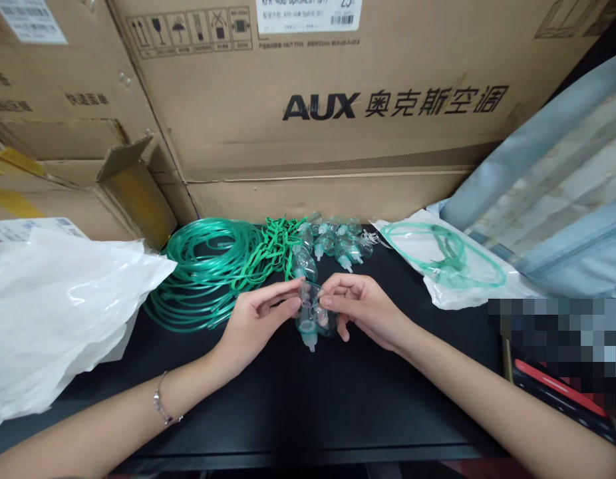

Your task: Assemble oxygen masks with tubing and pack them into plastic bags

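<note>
Between my hands is a clear green oxygen mask point(308, 316), its pale connector pointing down toward me. My left hand point(262, 311) pinches the mask's left edge between thumb and fingers. On the other side, my right hand point(362, 307) grips its right edge, thumb on top and fingers curled beneath. Just beyond lie several more masks point(345, 243) in a cluster. Green elastic straps point(272, 247) are heaped to their left, beside a large coil of green tubing point(208, 266). A few small white strips point(372, 237) lie at the cluster's right end.
White plastic bags point(63, 313) cover the table's left side. A clear packet with green tubing point(450, 259) lies at the right. Large cardboard boxes point(318, 146) wall off the back of the black table point(288, 412). A red and black object point(562, 389) sits at the right edge, near my forearm.
</note>
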Available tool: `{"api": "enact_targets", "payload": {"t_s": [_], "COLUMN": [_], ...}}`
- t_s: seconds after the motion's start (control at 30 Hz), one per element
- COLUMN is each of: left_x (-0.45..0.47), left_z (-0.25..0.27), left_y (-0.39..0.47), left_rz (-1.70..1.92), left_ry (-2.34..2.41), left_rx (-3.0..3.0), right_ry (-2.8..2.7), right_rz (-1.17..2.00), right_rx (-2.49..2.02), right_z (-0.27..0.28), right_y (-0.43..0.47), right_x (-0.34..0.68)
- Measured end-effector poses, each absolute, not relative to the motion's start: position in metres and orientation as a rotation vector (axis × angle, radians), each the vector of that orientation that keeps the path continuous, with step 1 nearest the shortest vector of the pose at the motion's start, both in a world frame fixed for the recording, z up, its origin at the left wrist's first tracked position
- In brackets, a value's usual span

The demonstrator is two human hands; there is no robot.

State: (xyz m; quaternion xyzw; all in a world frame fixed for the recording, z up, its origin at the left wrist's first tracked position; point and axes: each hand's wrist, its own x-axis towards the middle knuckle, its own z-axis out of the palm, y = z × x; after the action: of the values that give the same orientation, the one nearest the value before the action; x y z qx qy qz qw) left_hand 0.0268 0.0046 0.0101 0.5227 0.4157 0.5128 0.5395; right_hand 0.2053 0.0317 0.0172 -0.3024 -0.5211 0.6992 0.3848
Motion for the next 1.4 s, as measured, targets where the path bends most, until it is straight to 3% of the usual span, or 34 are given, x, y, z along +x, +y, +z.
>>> {"api": "enact_targets", "payload": {"t_s": [0.53, 1.4], "left_x": [0.029, 0.029], "left_z": [0.002, 0.009], "left_y": [0.006, 0.004], "left_rz": [1.165, 1.065], "left_ry": [1.030, 0.987], "left_rx": [1.116, 1.037], "right_ry": [-1.436, -1.459], "right_rz": [1.604, 1.607], "right_rx": [-0.849, -0.945], "right_z": [0.022, 0.029], "right_y": [0.022, 0.018], "right_x": [0.197, 0.195]}}
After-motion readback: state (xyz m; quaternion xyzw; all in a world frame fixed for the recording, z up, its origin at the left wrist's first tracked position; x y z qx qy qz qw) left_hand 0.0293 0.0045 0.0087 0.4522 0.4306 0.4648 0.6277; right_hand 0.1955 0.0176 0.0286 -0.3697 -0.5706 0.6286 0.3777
